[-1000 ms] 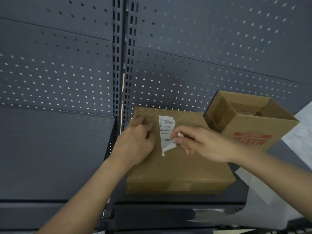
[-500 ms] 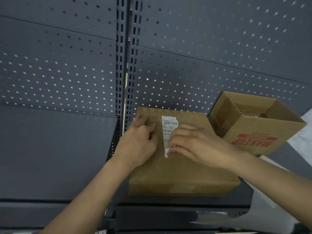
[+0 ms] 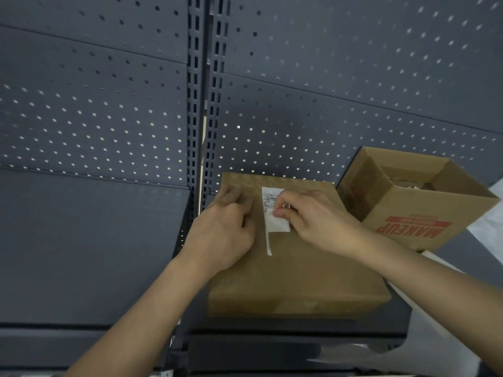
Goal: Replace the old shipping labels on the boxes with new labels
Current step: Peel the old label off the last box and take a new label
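While the left hand (image 3: 226, 229) is pressing its bent fingers down on the flat brown cardboard box (image 3: 294, 270) in the lower centre of the frame, the right hand (image 3: 318, 221) is pinching the white paper label (image 3: 275, 225) between thumb and forefinger. The label's lower part is curling up off the lid, showing its plain underside (a thin strip is trailing down its left edge), and its printed top is lying flat on the cardboard. At the right an open box (image 3: 424, 208) with red lettering is tilting against the dark perforated metal panel (image 3: 326, 91). The closed box is sitting on a smooth dark shelf (image 3: 299, 325).
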`<state>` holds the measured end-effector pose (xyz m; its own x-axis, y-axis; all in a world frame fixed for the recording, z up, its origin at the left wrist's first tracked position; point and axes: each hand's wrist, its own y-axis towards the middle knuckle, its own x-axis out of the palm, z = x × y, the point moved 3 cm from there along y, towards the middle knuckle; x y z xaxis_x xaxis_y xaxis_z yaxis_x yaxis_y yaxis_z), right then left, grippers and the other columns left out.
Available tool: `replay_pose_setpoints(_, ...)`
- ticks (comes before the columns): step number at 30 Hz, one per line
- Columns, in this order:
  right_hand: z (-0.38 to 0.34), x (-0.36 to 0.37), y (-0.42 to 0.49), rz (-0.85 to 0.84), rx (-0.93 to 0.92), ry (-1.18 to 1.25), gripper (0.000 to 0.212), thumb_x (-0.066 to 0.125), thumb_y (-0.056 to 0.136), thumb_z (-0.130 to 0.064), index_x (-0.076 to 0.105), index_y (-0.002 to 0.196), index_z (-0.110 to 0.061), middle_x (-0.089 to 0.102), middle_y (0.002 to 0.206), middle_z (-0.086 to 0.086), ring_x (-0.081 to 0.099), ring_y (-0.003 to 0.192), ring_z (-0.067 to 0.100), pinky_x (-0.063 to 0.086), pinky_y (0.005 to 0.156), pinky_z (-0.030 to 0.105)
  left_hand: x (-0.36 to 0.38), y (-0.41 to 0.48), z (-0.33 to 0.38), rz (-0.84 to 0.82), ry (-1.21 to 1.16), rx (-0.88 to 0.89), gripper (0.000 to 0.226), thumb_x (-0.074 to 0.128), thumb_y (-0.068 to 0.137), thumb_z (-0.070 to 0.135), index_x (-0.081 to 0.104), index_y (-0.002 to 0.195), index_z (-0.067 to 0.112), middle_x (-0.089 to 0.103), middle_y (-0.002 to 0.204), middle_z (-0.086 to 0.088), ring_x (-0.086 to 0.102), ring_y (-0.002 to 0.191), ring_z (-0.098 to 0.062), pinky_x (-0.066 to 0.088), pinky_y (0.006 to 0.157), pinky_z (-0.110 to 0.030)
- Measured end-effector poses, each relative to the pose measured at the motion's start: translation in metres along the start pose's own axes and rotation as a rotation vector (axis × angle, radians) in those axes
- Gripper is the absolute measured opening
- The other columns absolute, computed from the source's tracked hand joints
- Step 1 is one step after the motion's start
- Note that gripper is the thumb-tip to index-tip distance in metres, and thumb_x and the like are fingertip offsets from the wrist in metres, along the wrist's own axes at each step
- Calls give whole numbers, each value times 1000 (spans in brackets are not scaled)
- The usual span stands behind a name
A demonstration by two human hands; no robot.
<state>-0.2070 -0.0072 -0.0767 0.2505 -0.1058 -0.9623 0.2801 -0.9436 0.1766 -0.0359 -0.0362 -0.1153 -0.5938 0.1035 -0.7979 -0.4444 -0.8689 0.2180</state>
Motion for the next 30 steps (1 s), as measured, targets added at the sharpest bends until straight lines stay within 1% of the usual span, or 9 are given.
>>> replay_pose_setpoints(4, 3, -3, 9, 36, 81, -15, 10, 53, 101, -25, 61, 97, -21, 48, 66, -25, 52, 68, -3, 36, 62, 11, 1, 0, -1, -13, -1, 4, 45, 43, 98, 20, 52, 141, 14, 34, 157, -2, 11, 151, -16, 25, 117, -33)
replay_pose_setpoints(8, 9, -3, 16, 43, 241, 215, 16, 48, 103, -26, 57, 92, -19, 63, 65, -5, 62, 47, 6, 54, 59, 28, 2, 1, -3, -27, -4, 2, 51, 41, 99, 21, 42, 150, 19, 25, 162, -1, 5, 152, -16, 20, 120, -33)
replay_pose_setpoints(12, 15, -1, 20, 54, 323, 366, 17, 50, 102, -24, 59, 92, -13, 59, 56, 5, 52, 40, 9, 46, 47, 26, 3, 0, -2, -43, -10, -12, 51, 40, 99, 23, 40, 150, 20, 21, 163, 0, 3, 152, -14, 18, 122, -33)
replay_pose_setpoints(16, 21, -3, 17, -107, 305, 527, 21, 51, 101, -31, 65, 93, -18, 58, 56, -3, 49, 47, 5, 39, 53, 21, 3, 0, -2, -43, -13, -15, 51, 40, 100, 23, 40, 151, 20, 21, 163, 1, 2, 152, -14, 16, 121, -32)
replay_pose_setpoints(21, 22, -10, 10, -199, 315, 635, 30, 45, 104, -31, 65, 91, -12, 58, 62, 9, 49, 54, 19, 40, 54, 24, 4, 0, -2, -43, -24, -13, 50, 39, 101, 23, 40, 151, 20, 20, 163, 2, 1, 152, -13, 15, 120, -30)
replay_pose_setpoints(23, 21, -9, 8, -183, 318, 674, 35, 47, 101, -41, 66, 93, -12, 57, 66, 17, 51, 61, 25, 41, 60, 29, 4, 0, -2, -43, -30, -9, 50, 39, 101, 23, 40, 151, 20, 20, 163, 1, 1, 152, -12, 14, 120, -30)
replay_pose_setpoints(25, 21, -9, 9, -168, 324, 730, 55, 49, 90, -59, 68, 103, -9, 55, 75, 28, 52, 68, 26, 43, 65, 31, 4, 0, -3, -41, -30, -7, 50, 40, 101, 24, 40, 151, 20, 20, 163, 1, 2, 152, -13, 14, 120, -30)
replay_pose_setpoints(28, 17, -16, 11, -183, 245, 616, 67, 48, 79, -67, 68, 99, -6, 54, 72, 10, 50, 65, 13, 39, 65, 25, 5, 1, -4, -42, -35, -13, 51, 40, 100, 23, 40, 151, 21, 20, 164, 1, 2, 152, -13, 15, 121, -30)
replay_pose_setpoints(30, 16, -18, 12, -181, 205, 538, 65, 55, 76, -64, 66, 92, -3, 55, 73, 5, 50, 67, 9, 39, 68, 29, 5, 1, -4, -41, -37, -13, 51, 40, 100, 24, 40, 151, 22, 20, 164, 1, 1, 152, -13, 15, 121, -31)
